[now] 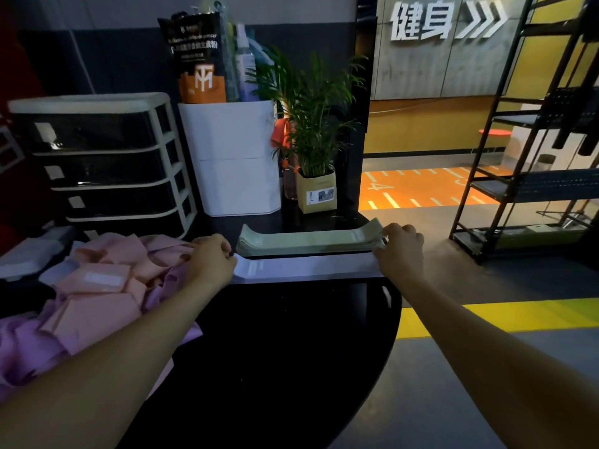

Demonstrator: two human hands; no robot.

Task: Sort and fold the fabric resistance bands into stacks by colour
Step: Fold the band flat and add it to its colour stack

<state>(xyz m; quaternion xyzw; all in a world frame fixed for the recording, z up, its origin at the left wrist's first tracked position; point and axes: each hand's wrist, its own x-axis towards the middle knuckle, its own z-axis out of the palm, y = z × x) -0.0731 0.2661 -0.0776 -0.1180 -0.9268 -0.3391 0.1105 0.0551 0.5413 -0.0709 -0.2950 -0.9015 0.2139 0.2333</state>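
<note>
Worktop (291, 345): black, rounded edge, carries all the bands.
Drawers (100, 160): back left, beside a white bin (236, 160) and a plant (311, 124).
Loose pile (97, 286): pink and purple bands, left.
Green stack (308, 243): folded flat, just behind the white band.
White band (304, 268): stretched flat between both hands.
Left hand (210, 260): fingers curled, pinching the band's left end.
Right hand (400, 251): fingers curled on its right end.

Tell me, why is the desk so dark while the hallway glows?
Head view: the black table sits in dim light, the orange floor behind is brightly lit; wide-angle distortion bends the shelving rack; the pale band between both hands stays readable.
</note>
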